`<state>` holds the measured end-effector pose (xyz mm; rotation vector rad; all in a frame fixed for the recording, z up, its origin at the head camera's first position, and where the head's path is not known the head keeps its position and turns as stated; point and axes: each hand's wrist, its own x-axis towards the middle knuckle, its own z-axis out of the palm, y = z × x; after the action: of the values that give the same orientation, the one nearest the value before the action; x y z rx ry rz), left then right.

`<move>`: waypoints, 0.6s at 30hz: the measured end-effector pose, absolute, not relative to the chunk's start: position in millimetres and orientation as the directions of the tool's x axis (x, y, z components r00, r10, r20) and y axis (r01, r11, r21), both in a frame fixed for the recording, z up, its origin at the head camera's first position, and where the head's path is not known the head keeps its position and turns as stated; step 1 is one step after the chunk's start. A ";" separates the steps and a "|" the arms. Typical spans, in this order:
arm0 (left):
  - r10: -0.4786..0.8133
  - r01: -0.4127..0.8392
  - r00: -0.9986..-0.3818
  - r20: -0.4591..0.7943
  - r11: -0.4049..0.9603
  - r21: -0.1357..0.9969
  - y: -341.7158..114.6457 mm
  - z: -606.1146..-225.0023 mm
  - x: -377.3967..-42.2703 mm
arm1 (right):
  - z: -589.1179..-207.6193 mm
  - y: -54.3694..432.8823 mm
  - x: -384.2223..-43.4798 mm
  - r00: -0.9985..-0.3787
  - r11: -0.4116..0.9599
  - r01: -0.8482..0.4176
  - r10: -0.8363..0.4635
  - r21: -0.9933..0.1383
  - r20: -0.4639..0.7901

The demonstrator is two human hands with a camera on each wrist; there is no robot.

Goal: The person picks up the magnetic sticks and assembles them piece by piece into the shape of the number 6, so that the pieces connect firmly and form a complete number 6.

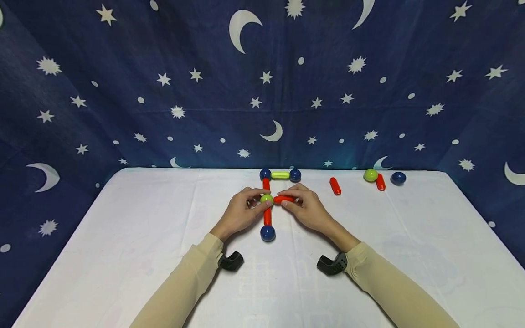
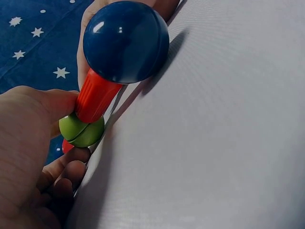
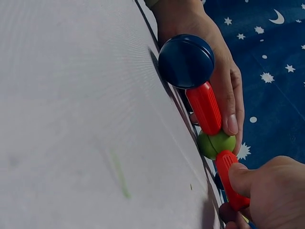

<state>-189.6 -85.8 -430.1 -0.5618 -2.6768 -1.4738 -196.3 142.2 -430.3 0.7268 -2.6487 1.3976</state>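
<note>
My left hand (image 1: 242,210) pinches a green ball (image 1: 267,199) between thumb and fingers. That ball sits in a line of red rods and blue balls on the table. One red rod (image 1: 267,217) runs from it toward me to a blue ball (image 1: 268,233); another red rod (image 1: 266,184) leads away to a far blue ball (image 1: 265,174). My right hand (image 1: 308,208) pinches a red rod (image 1: 283,199) that points sideways at the green ball. In the right wrist view this rod's end (image 3: 227,160) meets the green ball (image 3: 217,144).
A light green rod (image 1: 280,175) joins the far blue ball to another blue ball (image 1: 295,175). To the right lie a loose red rod (image 1: 335,186), a green ball (image 1: 371,176) beside a red rod (image 1: 381,182), and a blue ball (image 1: 398,178). A starry curtain (image 1: 205,123) hangs behind.
</note>
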 end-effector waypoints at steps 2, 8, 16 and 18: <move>0.296 0.330 -0.934 0.203 0.486 0.809 -86.2 -430.2 -189.6 | -431.4 141.6 -196.9 -0.885 0.474 -0.436 -0.379 -0.765 0.271; 0.297 0.330 -0.933 0.202 0.486 0.809 -86.8 -430.6 -189.2 | -433.3 141.6 -196.0 -0.883 0.465 -0.444 -0.371 -0.766 0.287; 0.298 0.329 -0.933 0.202 0.478 0.814 -86.7 -430.8 -189.4 | -434.4 142.2 -195.9 -0.888 0.484 -0.439 -0.363 -0.757 0.283; 0.298 0.331 -0.933 0.205 0.478 0.813 -86.7 -430.6 -189.3 | -434.9 142.5 -196.2 -0.888 0.487 -0.438 -0.365 -0.756 0.279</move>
<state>-189.3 -86.7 -430.6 -0.5682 -2.6706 -1.4818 -196.2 142.5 -434.9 0.7134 -2.6386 1.3774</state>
